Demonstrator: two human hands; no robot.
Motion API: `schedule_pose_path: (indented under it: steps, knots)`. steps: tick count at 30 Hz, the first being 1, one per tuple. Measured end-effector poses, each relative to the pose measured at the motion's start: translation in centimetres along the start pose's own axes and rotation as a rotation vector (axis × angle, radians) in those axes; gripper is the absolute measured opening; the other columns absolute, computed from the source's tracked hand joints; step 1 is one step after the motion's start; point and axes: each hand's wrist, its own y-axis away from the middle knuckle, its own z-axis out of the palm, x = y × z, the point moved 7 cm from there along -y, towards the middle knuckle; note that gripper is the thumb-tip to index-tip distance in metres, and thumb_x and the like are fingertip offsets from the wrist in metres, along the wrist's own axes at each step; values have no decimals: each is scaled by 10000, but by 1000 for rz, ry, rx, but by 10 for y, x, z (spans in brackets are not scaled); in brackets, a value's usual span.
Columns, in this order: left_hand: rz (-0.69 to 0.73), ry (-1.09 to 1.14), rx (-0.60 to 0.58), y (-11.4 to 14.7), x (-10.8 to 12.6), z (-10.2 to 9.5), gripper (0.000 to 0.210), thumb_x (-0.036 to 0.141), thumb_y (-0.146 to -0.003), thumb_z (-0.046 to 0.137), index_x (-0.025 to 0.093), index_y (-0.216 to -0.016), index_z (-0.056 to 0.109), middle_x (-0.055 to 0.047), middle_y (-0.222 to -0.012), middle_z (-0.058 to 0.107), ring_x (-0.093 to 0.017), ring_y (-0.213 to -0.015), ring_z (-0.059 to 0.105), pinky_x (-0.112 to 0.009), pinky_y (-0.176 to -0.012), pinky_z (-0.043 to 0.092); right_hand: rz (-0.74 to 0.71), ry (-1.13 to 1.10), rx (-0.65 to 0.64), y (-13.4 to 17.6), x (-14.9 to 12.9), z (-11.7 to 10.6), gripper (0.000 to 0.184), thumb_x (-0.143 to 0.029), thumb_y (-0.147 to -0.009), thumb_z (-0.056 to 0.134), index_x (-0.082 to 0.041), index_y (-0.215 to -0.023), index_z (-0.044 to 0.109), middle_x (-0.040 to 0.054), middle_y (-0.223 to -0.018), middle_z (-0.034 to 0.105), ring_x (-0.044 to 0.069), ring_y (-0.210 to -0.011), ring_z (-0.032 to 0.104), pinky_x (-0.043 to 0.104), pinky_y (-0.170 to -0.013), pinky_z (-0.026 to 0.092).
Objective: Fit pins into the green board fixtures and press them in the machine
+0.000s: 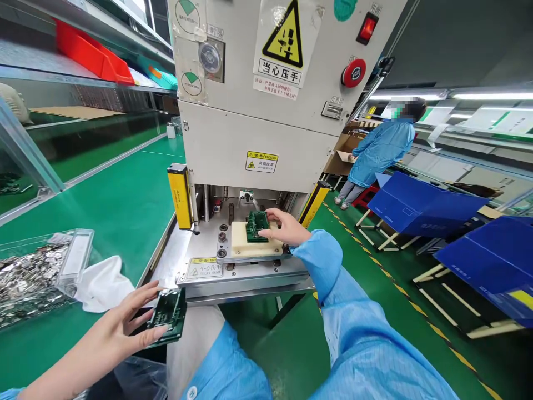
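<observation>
My left hand (135, 319) grips a green circuit board (170, 314) by its edges, low in front of the press and above my lap. At the press, my right hand (285, 226) has its thumb and fingers on another green circuit board (257, 226). That board rests on a cream-coloured fixture block (239, 244), which is mounted on the metal base plate (250, 280) of the press. Part of the board's right side is hidden by my fingers.
The grey press body (258, 139) rises above the fixture, between yellow side guards (180, 197). A clear tray (37, 272) of small metal parts and a white cloth (106, 284) lie on the green bench at left. A person in blue (383, 147) stands beyond blue bins (425, 205).
</observation>
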Motion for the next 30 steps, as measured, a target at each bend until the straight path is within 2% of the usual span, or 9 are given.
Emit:
schedule_pose_path:
  steps: [3, 6, 9, 12, 15, 19, 24, 27, 30]
  knots:
    - [-66, 63, -163, -6, -6, 21, 757, 538, -503, 854, 247, -1177, 672, -108, -1337, 616, -398, -1270, 528, -476, -978, 529, 34, 41, 124, 15, 5, -10, 584, -452, -640, 835, -215, -1139, 645, 73, -1145, 670, 261, -1106, 606, 406, -992, 456]
    - [-79, 96, -247, -8, -6, 31, 764, 505, -524, 858, 229, -1207, 655, -110, -1436, 525, -383, -1347, 441, -473, -1027, 492, 140, 81, 445, 62, 27, -39, 591, -550, -655, 781, -227, -1136, 664, 93, -1246, 623, 296, -1199, 536, 451, -1059, 391]
    - [-62, 86, -254, -8, -6, 32, 749, 483, -530, 861, 234, -1206, 657, -101, -1526, 405, -372, -1401, 361, -457, -1043, 478, 312, 68, 699, 125, 67, -57, 631, -716, -713, 618, -164, -1013, 677, 165, -1091, 666, 343, -1069, 591, 520, -912, 481]
    - [-68, 67, -273, -11, -3, 29, 770, 468, -533, 864, 241, -1234, 641, -96, -1533, 394, -359, -1403, 368, -456, -1080, 440, 438, -32, 740, 169, 104, -49, 667, -792, -634, 619, -160, -842, 673, 131, -827, 701, 301, -805, 658, 452, -707, 556]
    - [-91, 62, -309, -13, 4, 25, 803, 453, -559, 858, 241, -1290, 603, -90, -1499, 447, -345, -1387, 400, -469, -1121, 382, 503, -143, 787, 190, 128, -34, 679, -817, -627, 608, -172, -834, 648, 102, -802, 705, 252, -740, 667, 382, -649, 563]
    - [-115, 40, -335, -14, 16, 21, 813, 437, -571, 857, 239, -1313, 589, -77, -1466, 493, -337, -1385, 406, -471, -1150, 333, 560, -209, 885, 196, 146, -31, 675, -827, -595, 632, -184, -796, 597, 80, -762, 686, 225, -692, 651, 336, -603, 531]
    - [-111, 30, -343, -22, 18, 22, 797, 479, -537, 855, 212, -1256, 638, -83, -1389, 576, -351, -1353, 446, -491, -1161, 295, 567, -147, 900, 188, 150, -33, 653, -826, -625, 609, -180, -721, 602, 45, -662, 636, 205, -637, 589, 325, -591, 476]
    - [-115, 27, -320, -28, 10, 22, 771, 492, -506, 866, 224, -1204, 676, -85, -1336, 620, -374, -1312, 489, -518, -1141, 318, 534, -81, 914, 189, 142, -27, 657, -833, -637, 577, -180, -698, 612, 34, -637, 625, 210, -627, 575, 328, -588, 469]
    - [-105, 62, -293, -29, 4, 22, 743, 487, -479, 878, 253, -1162, 700, -89, -1320, 632, -393, -1294, 504, -541, -1101, 368, 475, -27, 971, 197, 128, -23, 583, -780, -737, 525, -203, -734, 608, 56, -713, 667, 242, -700, 617, 343, -617, 494]
